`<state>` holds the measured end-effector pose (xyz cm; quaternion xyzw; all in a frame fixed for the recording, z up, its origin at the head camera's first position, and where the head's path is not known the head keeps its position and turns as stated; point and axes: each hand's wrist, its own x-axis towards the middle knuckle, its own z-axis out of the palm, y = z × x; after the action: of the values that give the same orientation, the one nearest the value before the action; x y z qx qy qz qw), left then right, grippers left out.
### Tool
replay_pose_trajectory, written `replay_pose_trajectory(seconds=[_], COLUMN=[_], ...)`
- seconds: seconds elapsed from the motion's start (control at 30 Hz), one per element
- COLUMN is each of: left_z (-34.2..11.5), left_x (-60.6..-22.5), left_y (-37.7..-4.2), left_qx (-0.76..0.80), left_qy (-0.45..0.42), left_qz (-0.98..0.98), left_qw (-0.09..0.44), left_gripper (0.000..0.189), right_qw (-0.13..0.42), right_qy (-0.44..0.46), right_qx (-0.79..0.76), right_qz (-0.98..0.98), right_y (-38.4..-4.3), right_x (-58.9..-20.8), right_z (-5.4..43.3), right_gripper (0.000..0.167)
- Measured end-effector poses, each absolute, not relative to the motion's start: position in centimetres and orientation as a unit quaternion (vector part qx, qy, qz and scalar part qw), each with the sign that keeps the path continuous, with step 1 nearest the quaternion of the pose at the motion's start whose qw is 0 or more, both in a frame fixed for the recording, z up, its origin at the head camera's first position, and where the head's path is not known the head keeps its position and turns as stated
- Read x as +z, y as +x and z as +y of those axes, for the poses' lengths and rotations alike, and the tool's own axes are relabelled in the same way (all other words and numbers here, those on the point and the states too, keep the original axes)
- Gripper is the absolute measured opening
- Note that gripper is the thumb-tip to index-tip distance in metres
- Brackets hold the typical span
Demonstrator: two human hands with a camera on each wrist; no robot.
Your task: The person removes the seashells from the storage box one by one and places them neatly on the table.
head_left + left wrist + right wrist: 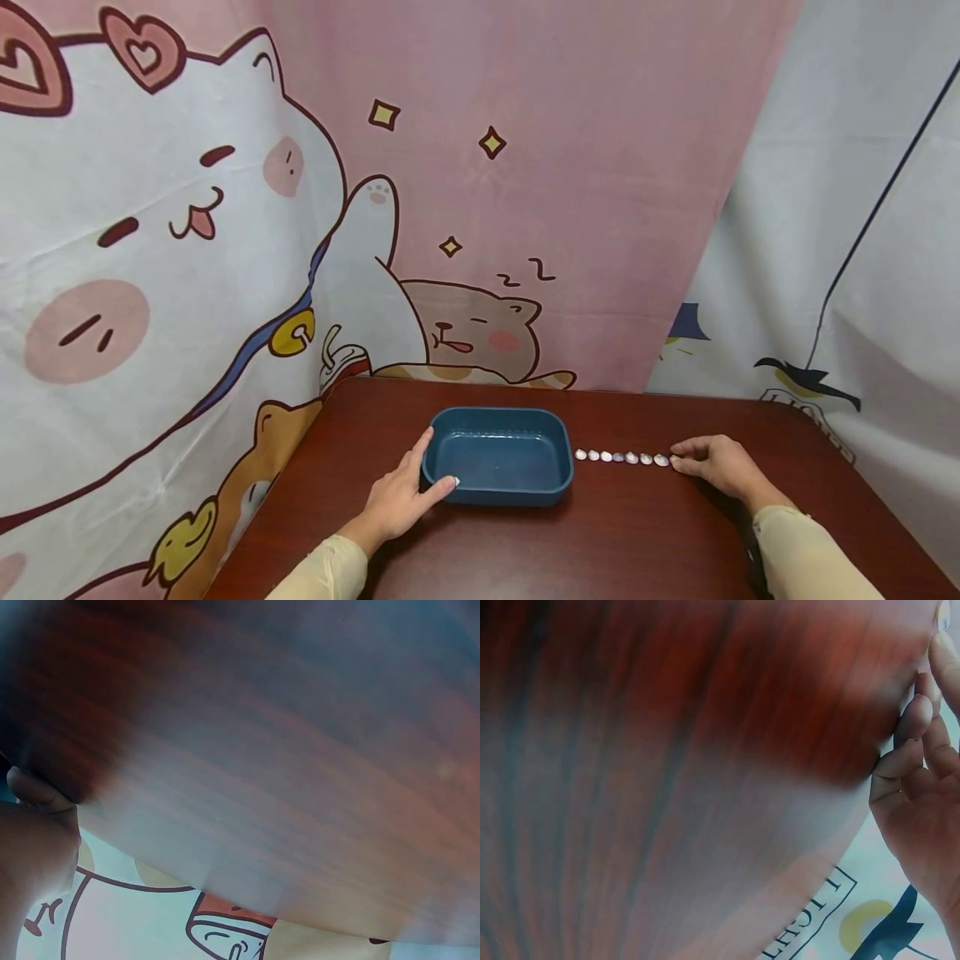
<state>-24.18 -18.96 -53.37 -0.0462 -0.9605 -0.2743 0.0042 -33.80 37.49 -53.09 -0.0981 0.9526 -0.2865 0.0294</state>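
A dark blue plastic basin (517, 497) stands on the table, its inside bare. My left hand (397, 498) grips its front left corner, fingers along the left wall and thumb over the front rim. To the right of the basin, several small whitish shells (632, 458) lie in a straight row running rightward. At the row's right end my right hand (716, 467) has its thumb and index fingertip together, close to the last shell (661, 460). In the right wrist view, a small pale shell (943, 615) shows at the fingertips, which pinch it.
The dark red-brown wooden table (600, 542) has a rounded far edge. Behind it and along both sides hangs a cloth printed with cartoon cats (480, 325). The left wrist view is mostly blurred tabletop (262, 772).
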Motion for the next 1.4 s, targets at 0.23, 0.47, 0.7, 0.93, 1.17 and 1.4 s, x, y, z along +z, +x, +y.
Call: replay_pose_trajectory(seconds=[0.23, 0.47, 0.7, 0.93, 1.17, 1.4], left_z=[-19.1, -20.8, -24.6, -26.3, -24.5, -21.7], left_x=[-53.4, -53.1, -51.9, -51.7, -51.8, -51.9], left_y=[-24.3, -24.2, -23.4, -22.7, -23.3, -23.8], left_qx=[-0.278, -0.317, -0.325, -0.304, -0.307, -0.301], left_qy=[-0.054, -0.055, -0.022, -0.011, -0.033, -0.073], left_qz=[-0.959, -0.947, -0.945, -0.952, -0.951, -0.951], left_qw=[0.009, 0.010, 0.040, 0.029, 0.019, 0.011], left_gripper=[0.095, 0.086, 0.069, 0.077, 0.086, 0.090], right_qw=[0.032, 0.051, 0.041, 0.006, -0.032, 0.089], right_qy=[-0.084, -0.074, -0.069, -0.094, -0.248, -0.415], right_qx=[-0.280, -0.268, -0.247, -0.273, -0.343, -0.256], right_qz=[0.956, 0.959, 0.966, 0.957, 0.905, 0.869], right_y=[-33.3, -32.6, -31.4, -29.9, -29.6, -31.1], right_x=[-52.5, -52.2, -52.2, -50.4, -45.4, -44.6], right_z=[37.8, 38.5, 40.9, 38.7, 25.4, 10.2], right_gripper=[0.053, 0.069, 0.071, 0.067, 0.045, 0.034])
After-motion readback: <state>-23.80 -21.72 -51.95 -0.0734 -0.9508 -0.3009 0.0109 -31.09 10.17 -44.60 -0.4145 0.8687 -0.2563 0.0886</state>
